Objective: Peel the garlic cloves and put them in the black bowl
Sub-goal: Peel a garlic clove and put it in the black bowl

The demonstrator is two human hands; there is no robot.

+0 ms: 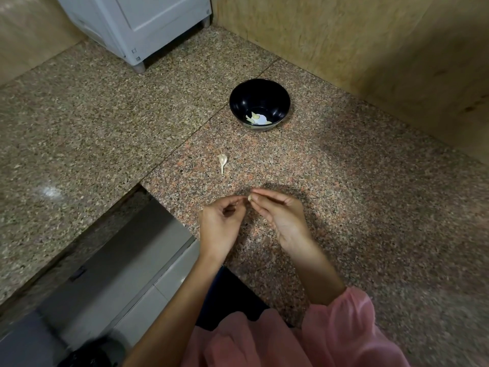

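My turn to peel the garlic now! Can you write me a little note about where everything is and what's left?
Right hand: pinches a small clove at its fingertips.
Left hand: fingers curled, tips right next to the clove; whether they touch it is unclear.
Bowl: sits further back on the counter, with a few pale garlic pieces inside.
Scrap: a pale bit of garlic with a thin stem lies between hands and bowl.
Done: some pieces are in the bowl.
Left: finish this clove and drop it in.

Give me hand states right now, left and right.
Left hand: fingers curled, pinching at the garlic clove, likely its skin.
Right hand: holding the garlic clove at its fingertips.
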